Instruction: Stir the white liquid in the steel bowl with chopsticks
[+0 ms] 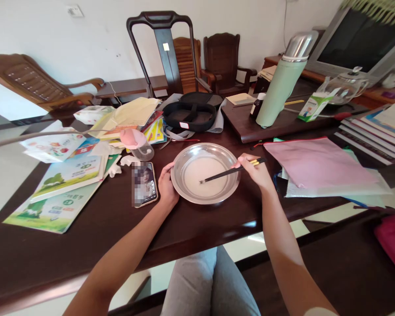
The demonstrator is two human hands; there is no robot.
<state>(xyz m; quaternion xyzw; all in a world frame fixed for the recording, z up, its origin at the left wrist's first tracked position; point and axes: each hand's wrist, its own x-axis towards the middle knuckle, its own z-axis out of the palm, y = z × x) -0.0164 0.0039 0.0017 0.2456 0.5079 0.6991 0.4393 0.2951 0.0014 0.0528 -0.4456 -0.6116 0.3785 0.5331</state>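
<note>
A round metal basin (228,186) rests on the dark table in front of me, with a milky white liquid (197,169) in it. My left hand (167,186) is closed on the basin's left rim. Above the right rim, my right hand (253,170) grips a pair of black chopsticks (222,174) with yellow bands near the upper end. The chopstick tips reach into the liquid near the middle of the basin. A phone (145,184) with a lit screen lies just left of my left hand.
Left are workbooks (62,197), a tissue pack (54,142) and a pink-lidded cup (136,144). Behind the basin sits a black case (189,116). Rightward are a pink pouch (322,160), a green thermos (281,85), a small carton (316,106) and stacked books (370,140).
</note>
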